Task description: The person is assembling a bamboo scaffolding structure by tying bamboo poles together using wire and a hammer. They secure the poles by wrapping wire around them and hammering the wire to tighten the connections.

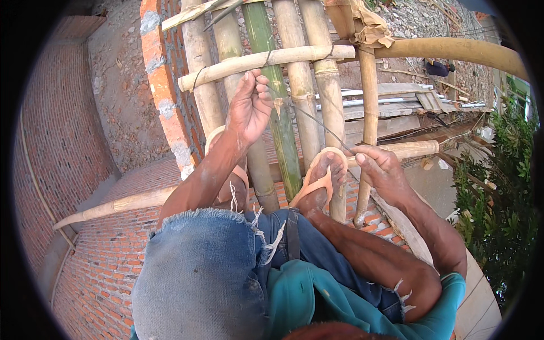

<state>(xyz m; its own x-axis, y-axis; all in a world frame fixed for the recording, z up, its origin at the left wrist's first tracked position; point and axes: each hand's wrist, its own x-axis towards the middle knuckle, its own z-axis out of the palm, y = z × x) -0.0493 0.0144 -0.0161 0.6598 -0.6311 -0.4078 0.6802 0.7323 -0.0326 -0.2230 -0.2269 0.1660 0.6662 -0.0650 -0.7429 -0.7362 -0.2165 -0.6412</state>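
**A:** What are the hands doing up there?

**B:** I'm seeing the left hand (249, 107) reaching up to the green bamboo pole (277, 113), its fingertips pressed together and pinching one end of a thin dark wire (317, 123) just beside the pole. The right hand (381, 168) is pinching the other end lower down, fingers closed on it, so the wire is running taut and slanting between the two hands.

**A:** And where is the wire sitting?

**B:** It's crossing in front of the upright pale bamboo poles (300, 85), below the horizontal bamboo crosspiece (266, 61) that is lying across them. The feet, in orange sandals (323, 178), are resting on the bamboo frame.

**A:** Anything around it?

**B:** A red brick wall (161, 85) is standing just left of the poles, brick paving (107, 266) is lying far below, and green shrubs (498, 198) are growing at the right.
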